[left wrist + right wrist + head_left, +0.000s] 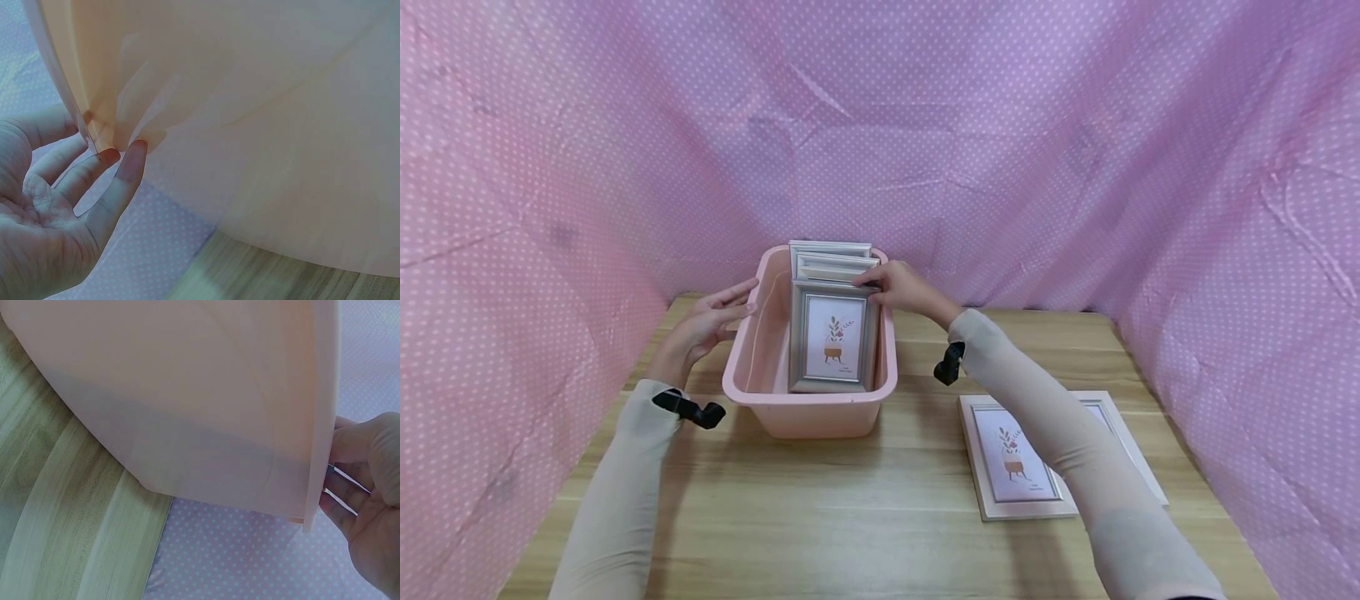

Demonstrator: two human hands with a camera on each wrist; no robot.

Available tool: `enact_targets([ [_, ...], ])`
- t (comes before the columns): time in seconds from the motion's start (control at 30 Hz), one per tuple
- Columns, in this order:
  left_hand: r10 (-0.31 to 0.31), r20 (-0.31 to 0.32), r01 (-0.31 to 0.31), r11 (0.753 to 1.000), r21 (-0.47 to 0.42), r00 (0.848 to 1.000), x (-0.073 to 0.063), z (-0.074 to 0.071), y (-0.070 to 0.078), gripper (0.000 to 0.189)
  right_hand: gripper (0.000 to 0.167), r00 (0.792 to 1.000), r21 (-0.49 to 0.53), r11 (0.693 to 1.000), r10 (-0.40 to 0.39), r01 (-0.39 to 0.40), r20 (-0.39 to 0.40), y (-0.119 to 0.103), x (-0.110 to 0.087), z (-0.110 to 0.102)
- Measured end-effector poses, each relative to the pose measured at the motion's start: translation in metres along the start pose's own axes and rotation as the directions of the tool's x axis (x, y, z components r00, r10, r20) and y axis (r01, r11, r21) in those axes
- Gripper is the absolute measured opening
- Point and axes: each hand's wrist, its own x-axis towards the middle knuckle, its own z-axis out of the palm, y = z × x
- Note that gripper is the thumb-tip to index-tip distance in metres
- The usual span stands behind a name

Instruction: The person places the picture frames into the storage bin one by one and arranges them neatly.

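A pink plastic bin (820,417) stands on the table with several picture frames upright inside it. The front picture frame (797,337), silvery-beige with a potted-plant print, faces me. Behind it show the tops of two paler frames (829,247). My right hand (904,287) reaches over the right rim and pinches the front frame near its top right corner; in the right wrist view its fingertips are hidden behind the bin's rim (322,425). My left hand (703,323) touches the outside of the left rim, its fingers (103,206) extended against the bin wall (281,156).
Two white picture frames (987,458) lie face up on the table at the right, partly covered by my right forearm. The wooden table (820,525) is surrounded by pink dotted cloth (880,167) at the back and both sides. Black straps (688,408) circle both wrists.
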Motion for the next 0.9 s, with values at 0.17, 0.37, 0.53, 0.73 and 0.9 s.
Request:
enact_targets([
  [0.17, 0.0, 0.0, 0.0, 1.0, 0.02, 1.0, -0.0004, -0.0002, 0.0005, 0.068, 0.036, 1.0, -0.01, 1.0, -0.015, 0.015, -0.005, 0.0005, 0.0001, 0.0004],
  [0.37, 0.001, -0.002, -0.001, 1.0, -0.006, 1.0, 0.0001, 0.0003, -0.0003, 0.068, 0.035, 0.999, -0.002, 1.0, -0.031, 0.031, -0.01, 0.0011, -0.0012, 0.0003],
  [0.53, -0.001, -0.004, 0.001, 1.0, -0.011, 1.0, 0.0002, 0.0013, -0.0003, 0.068, 0.035, 0.999, 0.006, 0.999, -0.04, 0.04, -0.016, 0.0011, -0.0031, 0.0003],
  [0.73, -0.001, -0.007, 0.001, 1.0, 0.009, 1.0, -0.0004, 0.0005, -0.0001, 0.068, 0.036, 0.999, 0.027, 0.999, -0.036, 0.036, -0.028, -0.0007, -0.0061, -0.0008],
  [0.9, 0.003, -0.005, -0.003, 1.0, -0.01, 1.0, -0.0008, 0.0008, -0.0002, 0.068, 0.036, 0.998, 0.032, 0.998, -0.043, 0.044, -0.048, 0.0006, -0.0074, -0.0023],
])
